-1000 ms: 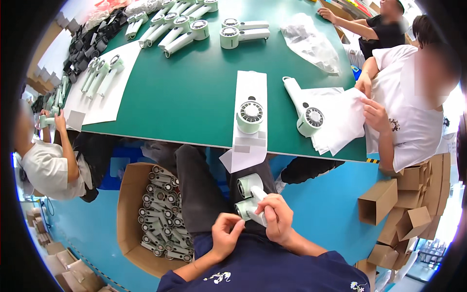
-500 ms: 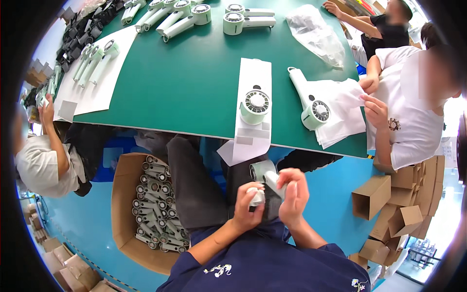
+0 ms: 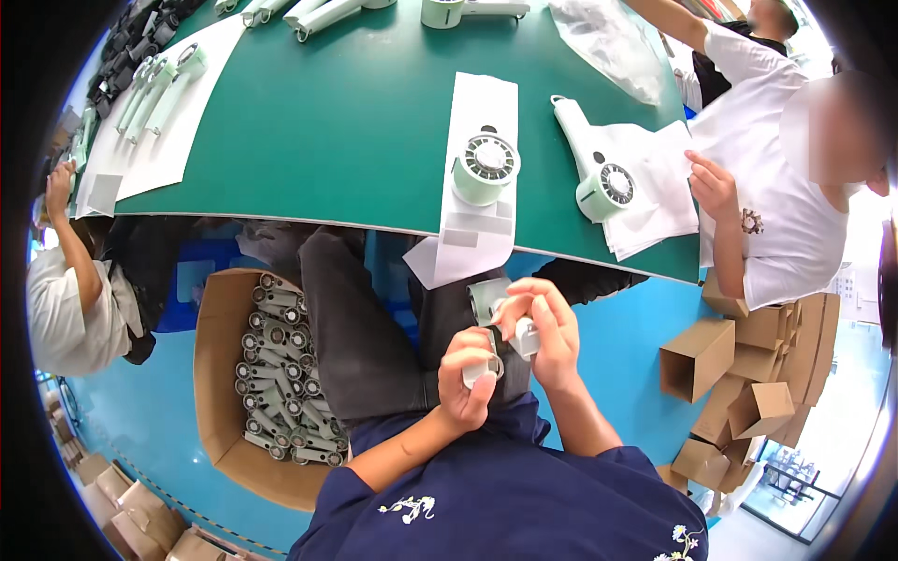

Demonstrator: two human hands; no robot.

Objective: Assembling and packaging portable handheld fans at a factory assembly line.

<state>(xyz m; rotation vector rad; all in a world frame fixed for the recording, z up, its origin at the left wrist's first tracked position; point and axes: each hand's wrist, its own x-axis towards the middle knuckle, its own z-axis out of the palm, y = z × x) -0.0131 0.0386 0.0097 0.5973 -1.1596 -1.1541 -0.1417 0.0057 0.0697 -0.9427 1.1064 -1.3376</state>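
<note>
Over my lap, my right hand is closed round the handle of a pale green handheld fan. The fan's round head points away from me, toward the table edge, and my fingers cover much of the handle. Just to the left, my left hand grips a small white rounded piece in curled fingers; its kind is unclear. Ahead on the green table, another fan stands on a long white paper strip. To its right, a fan lies beside white sheets.
A carton full of fans stands on the floor at my left. Empty cardboard boxes are stacked at the right. A co-worker in white sits at the table's right; another person is at the left. A clear plastic bag lies farther back.
My right hand's fingers have curled in round the fan handle. My left hand has turned with the white piece. The right co-worker's one arm now reaches toward the far side. The view has shifted slightly.
</note>
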